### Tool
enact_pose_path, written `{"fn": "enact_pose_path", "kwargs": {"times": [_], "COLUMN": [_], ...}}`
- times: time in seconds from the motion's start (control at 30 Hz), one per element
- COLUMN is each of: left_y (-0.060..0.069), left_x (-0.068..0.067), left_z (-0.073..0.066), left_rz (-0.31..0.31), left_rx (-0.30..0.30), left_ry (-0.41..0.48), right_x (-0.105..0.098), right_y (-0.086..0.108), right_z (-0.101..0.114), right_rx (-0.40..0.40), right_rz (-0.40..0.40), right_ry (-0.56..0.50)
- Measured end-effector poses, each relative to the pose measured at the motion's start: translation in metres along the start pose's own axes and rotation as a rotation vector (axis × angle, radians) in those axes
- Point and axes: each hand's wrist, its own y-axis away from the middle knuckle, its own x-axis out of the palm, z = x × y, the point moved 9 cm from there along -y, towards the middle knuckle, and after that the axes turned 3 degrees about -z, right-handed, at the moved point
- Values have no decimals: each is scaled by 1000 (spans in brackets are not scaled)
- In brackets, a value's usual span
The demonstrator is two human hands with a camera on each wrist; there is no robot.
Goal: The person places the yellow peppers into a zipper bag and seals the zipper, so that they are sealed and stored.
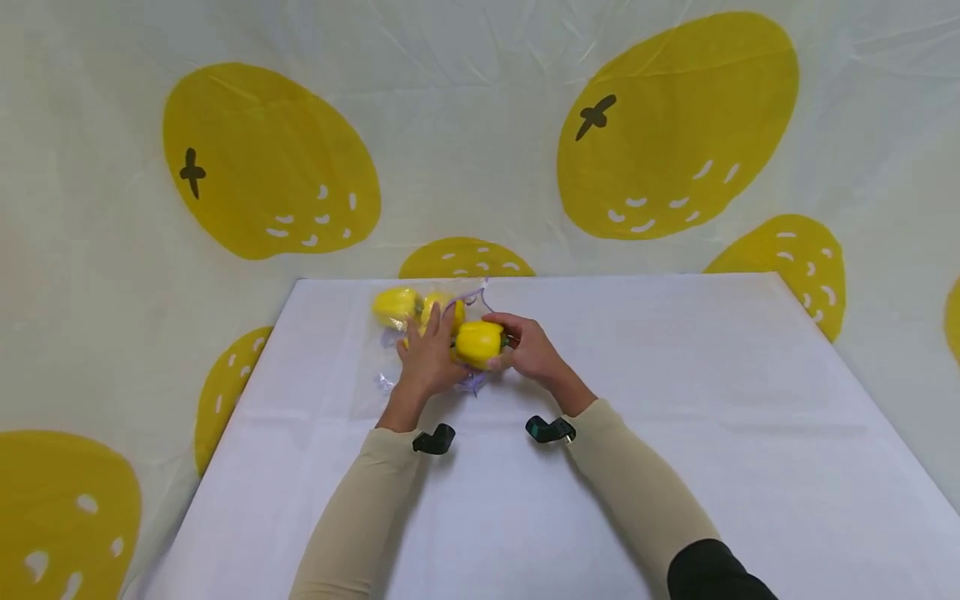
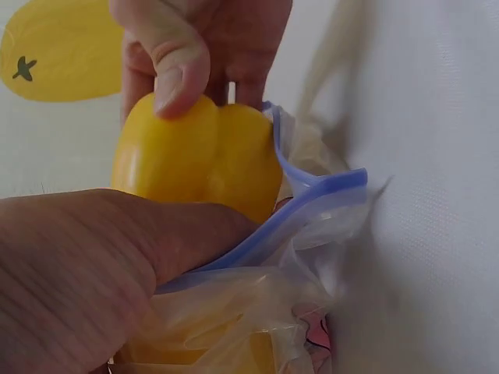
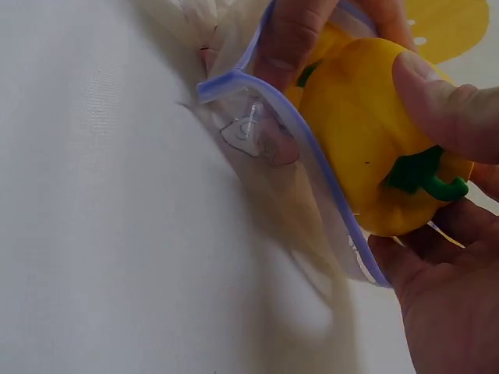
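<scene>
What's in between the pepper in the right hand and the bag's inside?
The left hand lies partly across the mouth of the bag, and another pepper sits just beyond the held pepper. Nothing visible separates the right hand from the held pepper.

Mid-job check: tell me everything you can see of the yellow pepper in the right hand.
The pepper is bright yellow, lobed, smooth and slightly shiny, perhaps plastic, with a curved green stem. It is tipped on its side, stem toward the right hand, which grips it near that end. It sits at the open mouth of the clear bag, close against the purple rim. Whether the left hand touches it is unclear.
</scene>
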Motion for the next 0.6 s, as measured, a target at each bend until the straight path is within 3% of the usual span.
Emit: {"fn": "enact_pose_path", "kwargs": {"times": [0.3,0.47,0.6], "left_y": [-2,0,2], "left_x": [-4,-4,-4], "left_z": [-7,-8,-9], "left_rz": [-15,-8,14], "left_rx": [14,20,18], "left_ry": [14,-46,-83], "right_x": [1,3,10], "right_y": [-14,-15,-17], "right_z": [-4,-10,-9], "right_rx": [25,63,26], "right_rz": [57,72,83], "right_ry": [68,67,169]}}
